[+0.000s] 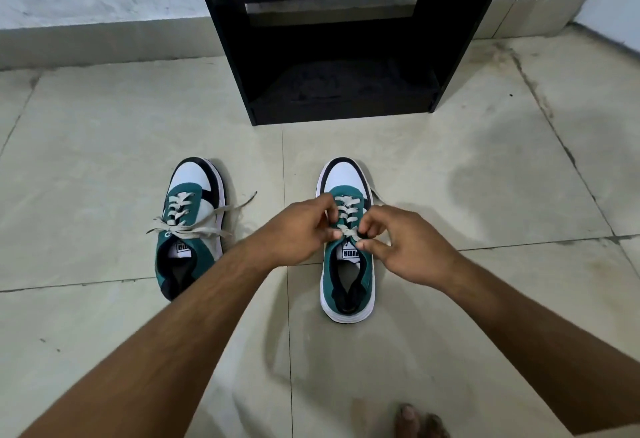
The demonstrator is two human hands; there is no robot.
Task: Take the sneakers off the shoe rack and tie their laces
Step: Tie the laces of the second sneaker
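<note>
Both hands (349,229) pinching laces (347,215) of right sneaker (348,240); risk: grip slips, knot loosens.

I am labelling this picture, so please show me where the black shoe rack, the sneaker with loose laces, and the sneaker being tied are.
Black wooden shoe rack (346,105): head view, bottom front edge.
Green-and-white sneaker with loose laces (188,177): head view, white toe.
Green-and-white sneaker being tied (346,174): head view, white toe.

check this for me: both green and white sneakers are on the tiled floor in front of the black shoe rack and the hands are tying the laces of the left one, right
Not quite. The head view shows both hands, left and right, on the laces of the right green and white sneaker. The left sneaker lies untouched. Both stand on the tiled floor before the black shoe rack.
</note>
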